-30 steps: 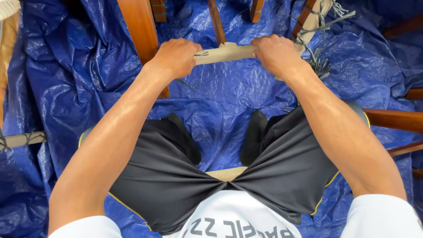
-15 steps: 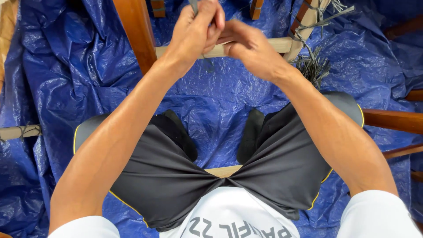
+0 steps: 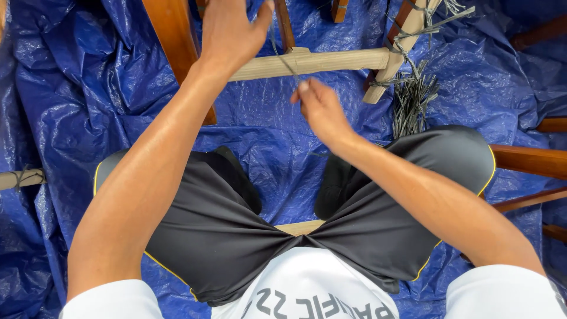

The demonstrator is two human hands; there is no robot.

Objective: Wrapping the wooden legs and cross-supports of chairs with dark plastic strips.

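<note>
A pale wooden bar (image 3: 331,61) lies crosswise in front of me, above the blue tarp. A thin dark cord (image 3: 283,56) runs taut over the bar between my two hands. My left hand (image 3: 227,32) is raised at the top of the view, pinching the cord's upper end. My right hand (image 3: 319,109) sits below the bar, fingers pinched on the cord's lower end. A second pale bar (image 3: 398,50) crosses at the right, wrapped with cord, and a bundle of dark cord ends (image 3: 413,97) hangs beside it.
A crumpled blue tarp (image 3: 71,106) covers the floor. Dark reddish wooden chair parts stand around: a leg (image 3: 177,41) at upper left, rails (image 3: 531,162) at right. A pale bound bar end (image 3: 20,177) pokes in at left. My knees in black shorts fill the foreground.
Both hands first gripped the pale bar at its ends, then met at its middle. Now the left hand has risen and the right has dropped, pulling the cord taut over the bar.
</note>
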